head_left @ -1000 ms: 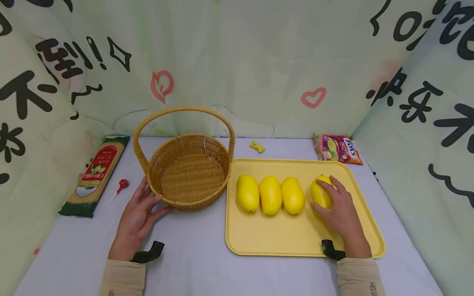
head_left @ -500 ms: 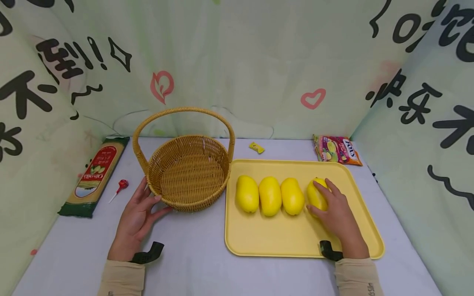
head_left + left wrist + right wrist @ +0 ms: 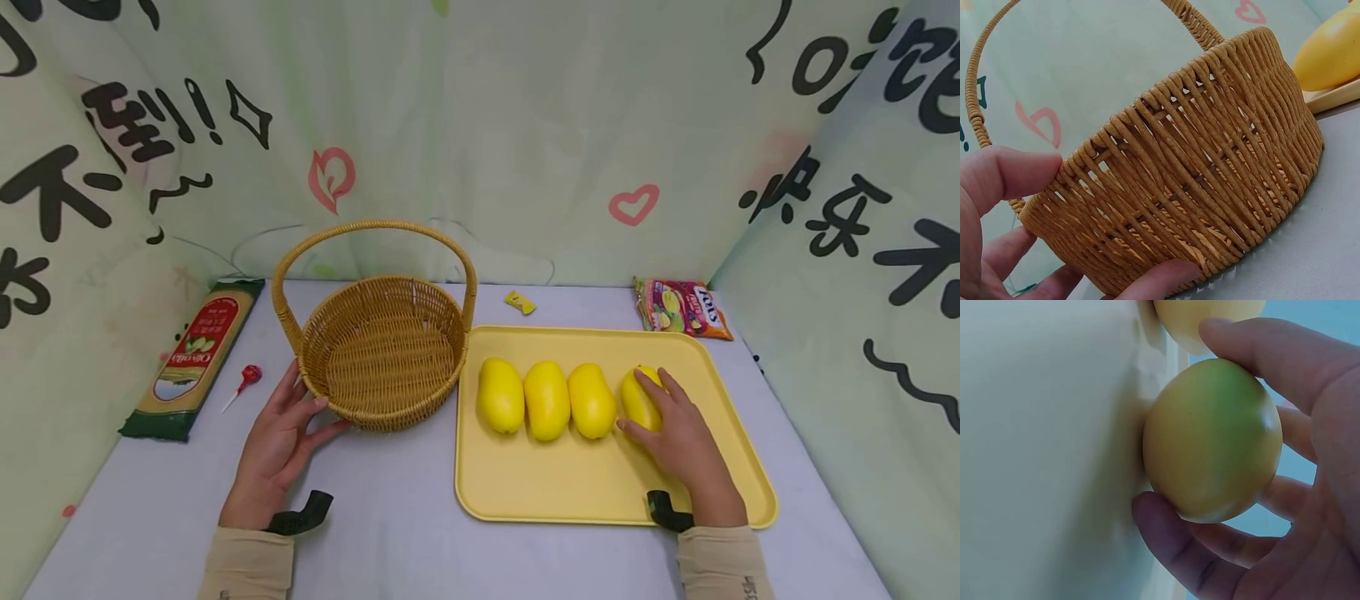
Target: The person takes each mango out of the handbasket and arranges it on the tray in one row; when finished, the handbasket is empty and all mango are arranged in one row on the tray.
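In the head view my right hand [image 3: 686,442] curves round a yellow mango [image 3: 641,398] at the right of a yellow tray [image 3: 555,492]. In the right wrist view, thumb and fingers lie on opposite sides of this mango [image 3: 1210,440], which has a greenish tint. Beside it on the tray lie three more mangoes, a left one [image 3: 501,396], a middle one [image 3: 547,400] and a right one [image 3: 592,401]. My left hand [image 3: 273,454] touches the near left wall of a wicker basket [image 3: 386,367] with spread fingers, one fingertip at its rim in the left wrist view.
Left of the basket are a green and tan packet [image 3: 198,358] and a red lollipop [image 3: 250,375]. A small yellow wrapped candy [image 3: 520,302] lies behind the tray, a colourful snack bag [image 3: 681,308] at the back right. A printed curtain [image 3: 480,125] stands behind the table.
My right hand has shifted the mango left, closer to the other three, then stayed nearly in place. The left hand and the basket keep their places.
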{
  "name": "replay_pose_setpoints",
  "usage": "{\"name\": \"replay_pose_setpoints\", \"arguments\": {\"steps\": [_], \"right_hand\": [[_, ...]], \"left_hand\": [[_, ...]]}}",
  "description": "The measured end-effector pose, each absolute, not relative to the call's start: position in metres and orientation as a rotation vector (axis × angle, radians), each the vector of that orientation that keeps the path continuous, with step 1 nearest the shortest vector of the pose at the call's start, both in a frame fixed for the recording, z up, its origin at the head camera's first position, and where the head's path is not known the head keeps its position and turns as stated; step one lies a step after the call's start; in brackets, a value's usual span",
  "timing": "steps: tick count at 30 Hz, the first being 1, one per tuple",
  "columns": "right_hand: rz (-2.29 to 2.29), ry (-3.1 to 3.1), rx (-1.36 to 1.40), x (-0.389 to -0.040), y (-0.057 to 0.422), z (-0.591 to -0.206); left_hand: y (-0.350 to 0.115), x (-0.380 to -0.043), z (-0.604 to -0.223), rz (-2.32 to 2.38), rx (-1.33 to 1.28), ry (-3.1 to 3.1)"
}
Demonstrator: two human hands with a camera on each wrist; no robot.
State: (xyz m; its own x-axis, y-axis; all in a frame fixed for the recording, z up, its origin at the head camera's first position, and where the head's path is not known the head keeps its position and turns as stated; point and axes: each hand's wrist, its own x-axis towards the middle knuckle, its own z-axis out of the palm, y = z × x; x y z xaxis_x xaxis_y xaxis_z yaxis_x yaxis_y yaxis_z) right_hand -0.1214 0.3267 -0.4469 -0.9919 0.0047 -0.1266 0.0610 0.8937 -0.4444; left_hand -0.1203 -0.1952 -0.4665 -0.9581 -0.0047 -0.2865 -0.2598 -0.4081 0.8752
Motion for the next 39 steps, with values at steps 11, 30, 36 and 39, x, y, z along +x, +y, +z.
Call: {"name": "replay_pose_setpoints", "arguments": {"steps": [11,30,36,39], "right_hand": [[-0.682,2.923,0.064,-0.125,0.328,-0.448],[-0.705,2.977,0.011,-0.113,0.330,-0.431],[-0.774,3.106,-0.038,-0.101,0.313,-0.412],[-0.854,3.230,-0.084,-0.096,0.302,-0.404]], "left_hand": [[-0.195,-0.123,-0.468,2.478,-0.362,1.626],[-0.193,-0.124,-0.468,2.465,-0.385,1.663],[-0.191,-0.121,-0.460,2.418,-0.538,1.759],[-0.186,-0.119,-0.453,2.331,-0.672,1.940]]}}
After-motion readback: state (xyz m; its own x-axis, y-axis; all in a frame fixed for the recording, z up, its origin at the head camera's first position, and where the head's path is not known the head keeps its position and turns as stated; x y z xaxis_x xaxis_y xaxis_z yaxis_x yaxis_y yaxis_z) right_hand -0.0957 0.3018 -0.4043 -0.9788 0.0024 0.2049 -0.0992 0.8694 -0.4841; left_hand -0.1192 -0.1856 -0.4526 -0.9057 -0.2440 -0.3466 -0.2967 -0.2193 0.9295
